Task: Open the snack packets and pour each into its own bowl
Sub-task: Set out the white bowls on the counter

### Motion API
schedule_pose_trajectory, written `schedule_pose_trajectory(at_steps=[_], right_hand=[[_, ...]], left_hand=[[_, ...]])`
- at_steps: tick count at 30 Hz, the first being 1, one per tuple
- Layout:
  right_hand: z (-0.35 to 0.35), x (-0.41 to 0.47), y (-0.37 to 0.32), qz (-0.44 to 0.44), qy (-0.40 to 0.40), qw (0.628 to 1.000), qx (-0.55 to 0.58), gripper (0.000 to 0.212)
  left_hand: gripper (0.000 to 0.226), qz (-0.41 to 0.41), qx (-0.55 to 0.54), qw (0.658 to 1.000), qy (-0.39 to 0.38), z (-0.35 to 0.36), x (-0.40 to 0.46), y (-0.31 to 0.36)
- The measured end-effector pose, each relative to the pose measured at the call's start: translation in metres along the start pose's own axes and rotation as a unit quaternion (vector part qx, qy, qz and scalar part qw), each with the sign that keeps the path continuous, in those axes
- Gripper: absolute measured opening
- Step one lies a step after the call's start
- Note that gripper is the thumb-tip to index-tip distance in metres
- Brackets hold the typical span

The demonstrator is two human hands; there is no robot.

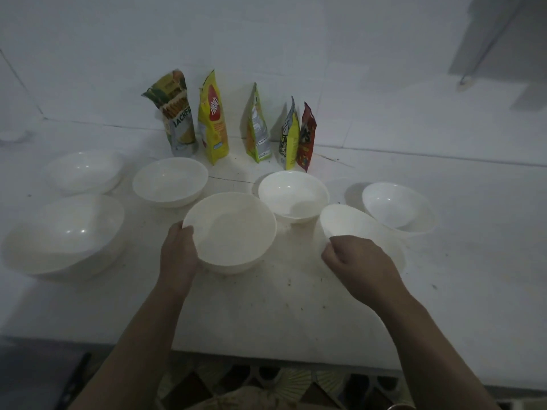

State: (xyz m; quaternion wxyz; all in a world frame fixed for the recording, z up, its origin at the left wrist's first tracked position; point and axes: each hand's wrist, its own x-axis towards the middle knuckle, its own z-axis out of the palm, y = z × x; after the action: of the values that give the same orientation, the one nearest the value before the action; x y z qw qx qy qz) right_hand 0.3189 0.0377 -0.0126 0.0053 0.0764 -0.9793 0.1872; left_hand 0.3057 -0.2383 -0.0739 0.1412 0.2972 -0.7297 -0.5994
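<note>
Both forearms reach up from the bottom edge of the frame over a white surface [266, 315]. At centre, the left hand [177, 255] grips the near-left rim of a white centre bowl [233, 232], its fingers curled around the wall and the thumb over the rim. Right of centre, the right hand [355, 264] holds the near edge of a smaller tilted bowl [346, 223], fingers curled on it; how far they wrap underneath cannot be told in this dim light.

Five more white bowls stand around these two: a large bowl [65, 235] at the left edge, a far-left bowl [85, 171] above it, an upper-middle bowl [170, 182], a deep bowl [293, 196] just beyond the centre one, and a right bowl [396, 207] behind the tilted one.

Along the wall in the upper middle, five snack packets stand upright in a row, well apart from the hands: a jackfruit packet [177, 116], a yellow packet [213, 119], a green packet [257, 128], a yellow-and-grey packet [290, 134] and a red packet [307, 137], the last two touching. All look sealed.
</note>
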Motion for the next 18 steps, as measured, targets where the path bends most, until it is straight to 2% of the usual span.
schedule_pose_trajectory(at_steps=[7,10,13,16,18], right_hand=[[0.014,-0.011,0.011,0.031,-0.060,0.998,-0.003,0.034],[0.017,-0.013,0.012,0.032,-0.051,0.998,0.004,0.033],[0.016,-0.013,0.007,0.019,0.003,0.999,0.027,0.024],[0.016,-0.008,-0.008,-0.006,0.106,0.989,0.101,0.016],[0.018,0.003,-0.025,-0.035,0.134,0.978,0.158,0.015]], left_hand=[[0.035,-0.009,-0.002,1.000,0.006,-0.001,0.007,-0.004],[0.039,-0.010,-0.013,1.000,0.003,-0.001,0.006,-0.004],[0.039,0.013,-0.036,0.999,-0.004,-0.003,0.004,-0.004],[0.038,0.070,-0.015,0.997,-0.017,-0.006,-0.002,0.001],[0.041,0.112,0.008,0.993,-0.023,-0.011,0.000,0.003]])
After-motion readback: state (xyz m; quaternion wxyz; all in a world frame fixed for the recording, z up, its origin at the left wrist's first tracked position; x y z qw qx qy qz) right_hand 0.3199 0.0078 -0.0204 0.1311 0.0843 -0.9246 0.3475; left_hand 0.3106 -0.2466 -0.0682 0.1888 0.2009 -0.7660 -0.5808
